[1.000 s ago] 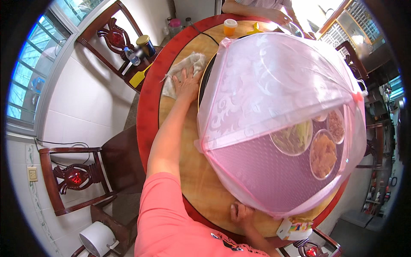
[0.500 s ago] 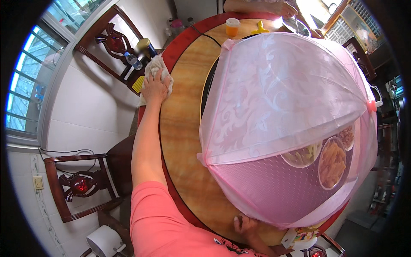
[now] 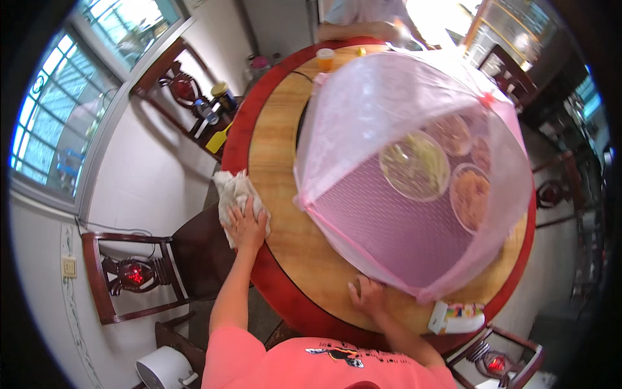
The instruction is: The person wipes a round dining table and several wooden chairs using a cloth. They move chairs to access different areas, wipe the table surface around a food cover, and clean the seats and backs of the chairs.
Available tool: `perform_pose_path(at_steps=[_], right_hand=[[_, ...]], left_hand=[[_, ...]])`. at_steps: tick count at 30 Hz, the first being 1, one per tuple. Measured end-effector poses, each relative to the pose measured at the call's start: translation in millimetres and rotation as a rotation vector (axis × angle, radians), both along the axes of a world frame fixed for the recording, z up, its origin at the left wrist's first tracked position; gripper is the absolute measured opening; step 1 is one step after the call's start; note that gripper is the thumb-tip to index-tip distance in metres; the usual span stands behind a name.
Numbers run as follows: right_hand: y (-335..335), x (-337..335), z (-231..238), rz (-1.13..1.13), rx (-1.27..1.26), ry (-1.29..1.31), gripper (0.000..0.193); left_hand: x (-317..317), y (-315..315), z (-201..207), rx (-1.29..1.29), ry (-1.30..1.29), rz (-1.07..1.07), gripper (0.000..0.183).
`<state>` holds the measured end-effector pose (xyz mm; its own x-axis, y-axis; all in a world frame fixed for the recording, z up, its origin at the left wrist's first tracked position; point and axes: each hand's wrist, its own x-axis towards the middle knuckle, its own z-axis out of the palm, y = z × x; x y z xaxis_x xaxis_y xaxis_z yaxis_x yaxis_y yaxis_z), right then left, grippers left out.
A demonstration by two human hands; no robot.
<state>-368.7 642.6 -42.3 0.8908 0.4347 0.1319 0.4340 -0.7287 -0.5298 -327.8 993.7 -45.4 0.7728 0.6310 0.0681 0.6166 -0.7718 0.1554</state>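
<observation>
My left hand [image 3: 246, 227] presses a crumpled off-white cloth [image 3: 234, 193] onto the red rim [image 3: 243, 139] of the round table. Its fingers lie over the cloth and hold it there. Part of the cloth hangs past the table's outer edge. Resting on the wooden tabletop [image 3: 291, 275] near the front edge, my right hand [image 3: 369, 296] is empty, with its fingers loosely bent and a little apart. Just beyond it is the lower edge of a pink mesh food cover [image 3: 395, 233]. Through the mesh show a bowl of pale green food [image 3: 414, 165] and a dish of orange-brown food [image 3: 470, 198].
A colourful box [image 3: 457, 318] lies at the front right edge. An orange cup [image 3: 325, 59] stands at the far side, where another person's arm [image 3: 356, 31] rests. Chairs surround the table; one at left holds a jar [image 3: 223, 95], a bottle [image 3: 207, 113] and a yellow flat object [image 3: 218, 139].
My left hand has drawn the cloth along the rim toward me. The view has shifted, showing more of the dishes. My right hand stays near the front edge.
</observation>
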Motion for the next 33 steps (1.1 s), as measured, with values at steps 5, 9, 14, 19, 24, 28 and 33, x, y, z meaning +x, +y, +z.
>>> perform_pose_path(at_steps=[5, 9, 14, 19, 24, 28, 33], right_hand=[[-2.1, 3.9, 14.3, 0.075, 0.032, -0.034, 0.033], [-21.5, 10.1, 15.4, 0.202, 0.198, 0.371, 0.036], [-81.3, -37.2, 35.6, 0.269, 0.449, 0.460, 0.027], [-173.8, -86.5, 27.3, 0.277, 0.315, 0.504, 0.033], [-225.8, -117.1, 19.0, 0.151, 0.481, 0.410, 0.047], [-255.5, -125.4, 34.7, 0.126, 0.413, 0.413, 0.047], [-272.5, -127.6, 55.2, 0.271, 0.352, 0.311, 0.047]], left_hand=[[-75.1, -87.3, -0.8, 0.089, 0.018, -0.144, 0.059], [-112.7, -150.7, 8.5, 0.033, 0.096, -0.272, 0.061], [-153.9, -225.3, 14.9, -0.033, 0.094, -0.471, 0.065], [-190.4, -318.9, 29.7, -0.021, 0.007, -0.801, 0.068], [-195.2, -390.5, 48.1, -0.195, -0.133, -0.972, 0.047], [-168.5, -383.9, 75.2, -0.459, 0.163, -0.798, 0.033], [-122.9, -433.4, 148.8, -0.460, -0.209, -0.973, 0.055]])
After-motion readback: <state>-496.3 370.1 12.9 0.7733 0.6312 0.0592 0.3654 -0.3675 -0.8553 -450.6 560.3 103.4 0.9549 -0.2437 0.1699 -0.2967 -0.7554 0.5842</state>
